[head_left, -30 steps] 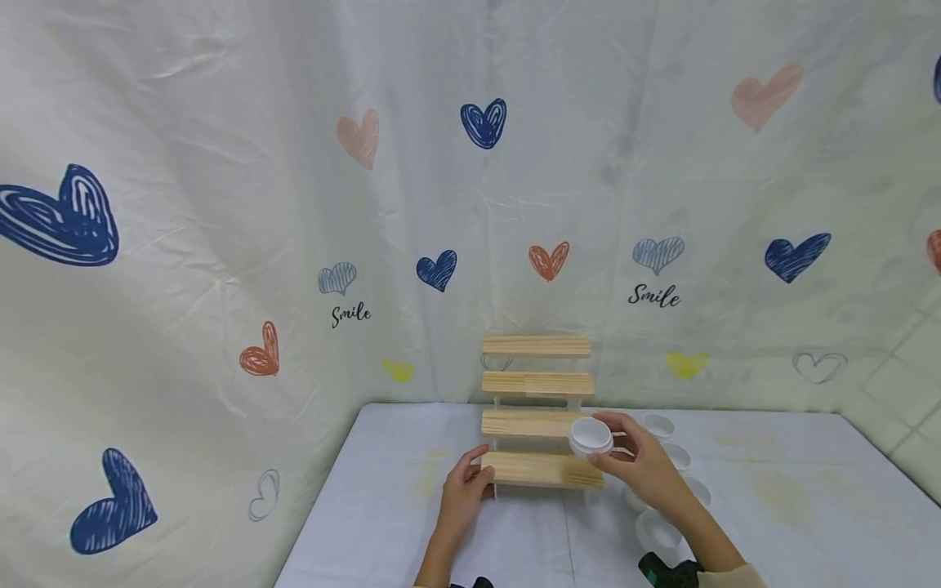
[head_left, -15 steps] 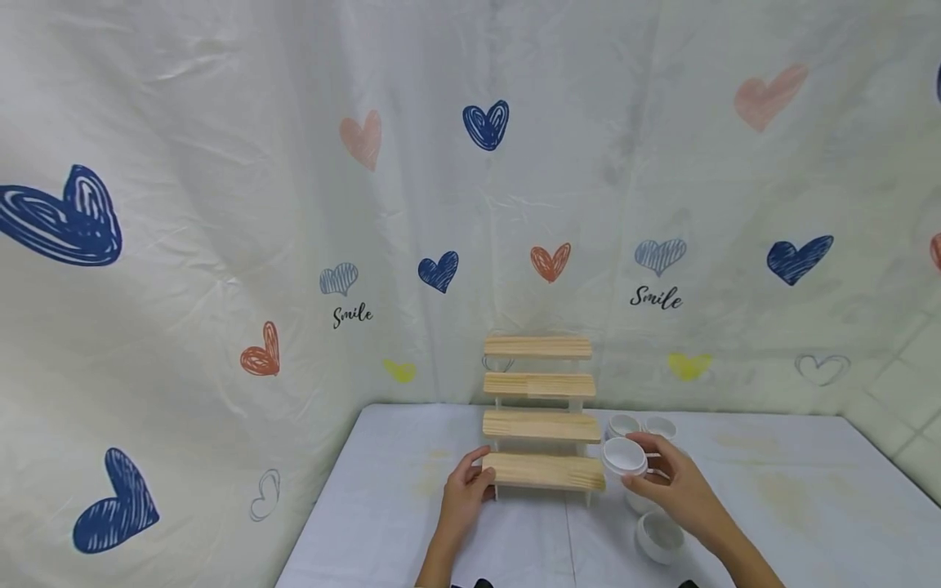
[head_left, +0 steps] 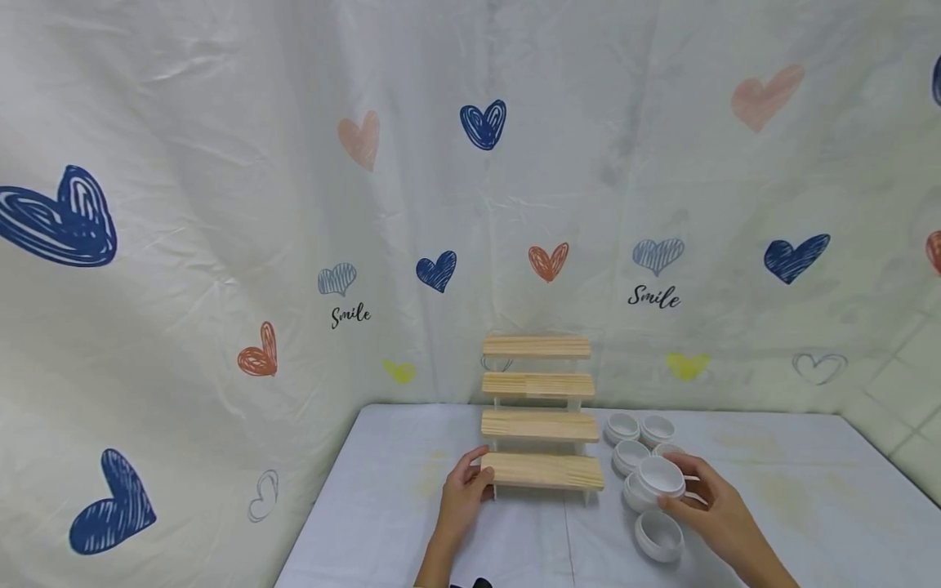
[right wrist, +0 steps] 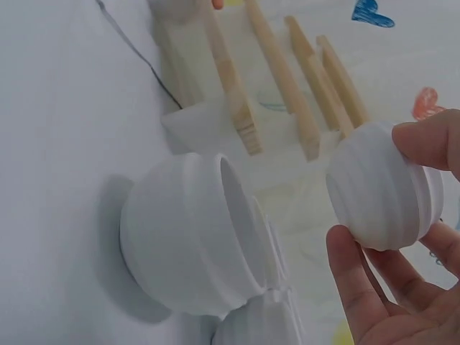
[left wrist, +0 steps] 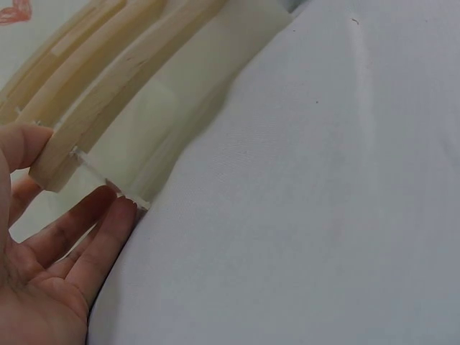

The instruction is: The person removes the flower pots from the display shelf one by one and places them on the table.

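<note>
My left hand [head_left: 463, 490] grips the left end of the lowest shelf of a four-tiered wooden display stand [head_left: 540, 470]. In the left wrist view its thumb lies on the shelf end [left wrist: 54, 162], and fingertips meet the thin clear leg below. My right hand [head_left: 716, 502] holds a small white bowl [head_left: 661, 472] by its side, thumb and fingers on opposite sides. The right wrist view shows the ribbed wall of this held bowl [right wrist: 374, 187]. From the head, it overlaps another white bowl [head_left: 635, 494] beneath it.
Several more white bowls stand right of the stand, with one bowl [head_left: 658, 536] nearest the front and another bowl [head_left: 622, 427] at the back. A white cloth [head_left: 794, 523] covers the table. Behind it hangs a heart-print curtain [head_left: 588, 163].
My right hand has carried the white bowl rightward and down, from before the stand's right end to over the other bowls. My left hand stays on the shelf end.
</note>
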Demonstrator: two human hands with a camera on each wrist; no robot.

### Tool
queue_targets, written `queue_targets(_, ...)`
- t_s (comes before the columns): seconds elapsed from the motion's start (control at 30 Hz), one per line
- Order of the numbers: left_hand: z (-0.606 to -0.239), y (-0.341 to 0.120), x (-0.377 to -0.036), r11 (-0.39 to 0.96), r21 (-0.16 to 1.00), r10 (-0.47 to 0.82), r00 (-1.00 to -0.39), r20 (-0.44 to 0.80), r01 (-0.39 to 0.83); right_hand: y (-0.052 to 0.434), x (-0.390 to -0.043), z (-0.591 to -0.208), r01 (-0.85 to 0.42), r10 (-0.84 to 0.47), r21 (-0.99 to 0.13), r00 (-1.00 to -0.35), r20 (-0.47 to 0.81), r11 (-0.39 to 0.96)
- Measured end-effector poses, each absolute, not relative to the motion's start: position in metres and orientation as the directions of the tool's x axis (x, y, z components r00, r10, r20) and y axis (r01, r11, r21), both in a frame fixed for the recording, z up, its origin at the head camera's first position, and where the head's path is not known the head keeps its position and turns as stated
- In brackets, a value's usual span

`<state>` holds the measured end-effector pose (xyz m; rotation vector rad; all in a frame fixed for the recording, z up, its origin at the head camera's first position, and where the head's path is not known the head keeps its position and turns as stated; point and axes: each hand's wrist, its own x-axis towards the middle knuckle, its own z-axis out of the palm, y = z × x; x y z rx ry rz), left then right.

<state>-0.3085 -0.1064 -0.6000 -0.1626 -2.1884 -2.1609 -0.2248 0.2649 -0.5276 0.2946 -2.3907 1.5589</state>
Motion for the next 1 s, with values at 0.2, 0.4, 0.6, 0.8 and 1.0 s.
queue_targets(0.2,-0.602,-0.108,-0.309,0.002,0.992,0.036,-0.992,0.125,0.125,0.272,-0.216,-0.533,-0.267,0.009,-0.871,-0.955,0.297,0.413)
queue_targets(0.4,-0.601,-0.108,-0.309,-0.011,0.992,0.042,-0.991,0.125,0.125,0.278,-0.209,-0.537,-0.242,0.043,-0.864,-0.956,0.290,0.442)
queue_targets(0.6,-0.600,-0.107,-0.308,-0.007,0.992,0.044,-0.991,0.125,0.124,0.286,-0.204,-0.545,-0.233,0.053,-0.851,-0.955,0.291,0.470)
queue_targets(0.8,-0.600,-0.107,-0.308,0.006,0.992,0.040,-0.991,0.126,0.126,0.292,-0.200,-0.550,-0.153,0.086,-0.866,-0.972,0.219,0.477)
queue_targets(1.0,-0.599,-0.108,-0.308,-0.005,0.992,0.044,-0.991,0.125,0.124,0.295,-0.197,-0.555,-0.131,0.099,-0.866,-0.974,0.202,0.483)
